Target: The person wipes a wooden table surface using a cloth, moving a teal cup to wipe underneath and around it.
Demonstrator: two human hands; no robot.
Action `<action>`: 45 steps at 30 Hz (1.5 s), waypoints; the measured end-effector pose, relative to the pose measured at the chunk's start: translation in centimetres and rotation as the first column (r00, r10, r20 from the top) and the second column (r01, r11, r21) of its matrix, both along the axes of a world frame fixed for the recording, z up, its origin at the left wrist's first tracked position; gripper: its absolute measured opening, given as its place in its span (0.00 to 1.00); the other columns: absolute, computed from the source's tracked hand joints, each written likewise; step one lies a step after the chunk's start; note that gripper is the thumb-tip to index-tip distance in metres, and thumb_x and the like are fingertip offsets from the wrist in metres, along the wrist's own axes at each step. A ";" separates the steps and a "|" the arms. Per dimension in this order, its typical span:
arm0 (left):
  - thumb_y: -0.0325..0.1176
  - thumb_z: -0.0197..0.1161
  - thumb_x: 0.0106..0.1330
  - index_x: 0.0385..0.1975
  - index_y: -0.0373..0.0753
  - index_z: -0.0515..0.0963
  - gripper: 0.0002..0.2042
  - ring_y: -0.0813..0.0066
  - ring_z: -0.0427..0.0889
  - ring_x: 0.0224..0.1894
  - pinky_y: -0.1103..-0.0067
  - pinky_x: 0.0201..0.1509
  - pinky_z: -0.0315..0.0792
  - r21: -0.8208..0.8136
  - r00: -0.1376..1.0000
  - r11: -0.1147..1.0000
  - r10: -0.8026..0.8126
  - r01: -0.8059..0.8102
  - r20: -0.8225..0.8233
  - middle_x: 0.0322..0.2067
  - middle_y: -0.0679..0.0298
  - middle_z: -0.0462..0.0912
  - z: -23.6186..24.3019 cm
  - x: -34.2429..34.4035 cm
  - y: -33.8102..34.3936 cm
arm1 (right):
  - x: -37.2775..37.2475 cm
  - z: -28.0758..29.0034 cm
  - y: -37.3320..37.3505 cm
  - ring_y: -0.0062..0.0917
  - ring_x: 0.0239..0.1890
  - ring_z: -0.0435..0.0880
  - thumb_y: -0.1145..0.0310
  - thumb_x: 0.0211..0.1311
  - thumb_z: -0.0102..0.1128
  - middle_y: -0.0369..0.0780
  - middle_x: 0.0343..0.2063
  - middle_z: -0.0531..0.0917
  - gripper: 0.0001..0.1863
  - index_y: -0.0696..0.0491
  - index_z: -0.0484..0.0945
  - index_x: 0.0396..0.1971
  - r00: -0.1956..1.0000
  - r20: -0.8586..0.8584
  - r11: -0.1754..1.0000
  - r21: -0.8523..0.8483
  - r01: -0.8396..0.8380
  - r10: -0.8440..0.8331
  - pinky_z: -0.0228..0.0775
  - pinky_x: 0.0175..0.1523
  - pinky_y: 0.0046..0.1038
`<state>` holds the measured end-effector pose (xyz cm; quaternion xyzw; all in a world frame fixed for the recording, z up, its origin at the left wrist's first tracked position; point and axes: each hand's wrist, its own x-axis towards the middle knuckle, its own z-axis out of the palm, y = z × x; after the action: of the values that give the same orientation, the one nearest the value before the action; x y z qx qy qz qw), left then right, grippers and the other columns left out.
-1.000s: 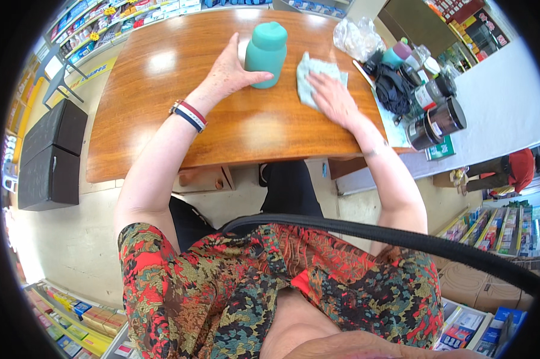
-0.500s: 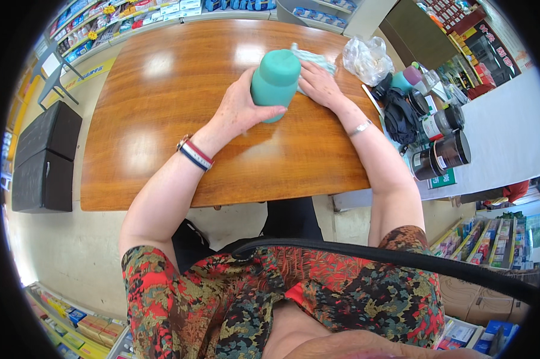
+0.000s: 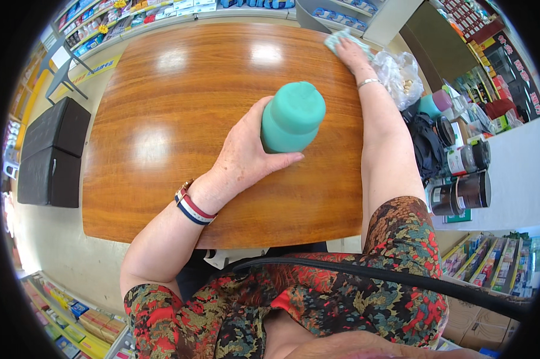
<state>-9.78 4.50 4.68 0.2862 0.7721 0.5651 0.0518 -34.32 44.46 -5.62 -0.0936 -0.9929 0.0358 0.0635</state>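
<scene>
My left hand (image 3: 243, 149) is wrapped round a teal bottle (image 3: 294, 116) with a rounded lid, thumb across its near side. It is held over the middle of the table; whether its base touches the wood is hard to see. My right arm is stretched out to the far right corner of the wooden table (image 3: 180, 119). There my right hand (image 3: 352, 55) has hold of a pale green-and-white cloth (image 3: 337, 40), pressing it onto the tabletop near the edge. Part of the cloth lies hidden under the fingers.
A clear plastic bag (image 3: 402, 81) stands just right of my right wrist. Beyond it are a black backpack (image 3: 425, 146), dark jars (image 3: 461, 194) and a teal-and-purple cup (image 3: 434, 103). Left of the table are black box stools (image 3: 51, 155) and a grey chair (image 3: 60, 72). Stocked shelves line the back.
My right hand has slid the cloth away to the far right corner. My left hand, still round the bottle, has come nearer and slightly right. The view has shifted.
</scene>
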 end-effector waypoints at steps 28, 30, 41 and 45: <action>0.44 0.77 0.44 0.54 0.33 0.67 0.38 0.61 0.78 0.51 0.70 0.55 0.73 -0.036 0.874 0.884 0.454 -0.467 -0.174 0.47 0.52 0.78 1.3 -7.3 -15.0 | 20.4 8.7 -30.5 0.43 0.66 0.59 0.61 0.64 0.44 0.41 0.65 0.63 0.26 0.46 0.64 0.63 0.625 -0.030 0.615 -0.142 -0.776 0.780 0.50 0.67 0.49; 0.45 0.76 0.45 0.54 0.33 0.67 0.38 0.61 0.78 0.51 0.69 0.55 0.73 -0.047 0.876 0.888 0.441 -0.457 -0.196 0.47 0.52 0.78 1.1 -7.5 -14.6 | 25.1 10.7 -31.0 0.42 0.67 0.57 0.62 0.61 0.46 0.41 0.65 0.62 0.28 0.45 0.63 0.64 0.548 0.000 0.542 -0.142 -0.828 0.837 0.49 0.68 0.48; 0.46 0.69 0.54 0.57 0.32 0.65 0.34 0.61 0.73 0.56 0.69 0.59 0.68 0.063 0.983 0.985 0.166 -0.161 -0.081 0.53 0.50 0.73 0.5 -7.4 -14.8 | 31.0 13.4 -42.7 0.36 0.66 0.60 0.61 0.63 0.48 0.37 0.61 0.66 0.24 0.43 0.67 0.60 0.239 -0.089 0.212 -0.239 -0.948 0.967 0.47 0.70 0.44; 0.46 0.70 0.51 0.61 0.28 0.61 0.41 0.57 0.67 0.62 0.70 0.64 0.62 0.054 0.981 0.980 0.191 -0.190 -0.024 0.60 0.47 0.68 1.5 -8.2 -17.3 | 27.7 11.5 -45.1 0.36 0.64 0.62 0.59 0.66 0.45 0.38 0.58 0.70 0.22 0.43 0.69 0.59 0.247 -0.170 0.210 -0.210 -0.955 0.954 0.47 0.70 0.42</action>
<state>-18.02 -12.85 6.17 0.2204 0.7818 0.5829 -0.0211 -6.62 -0.60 5.92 0.5278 -0.8248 0.2024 0.0162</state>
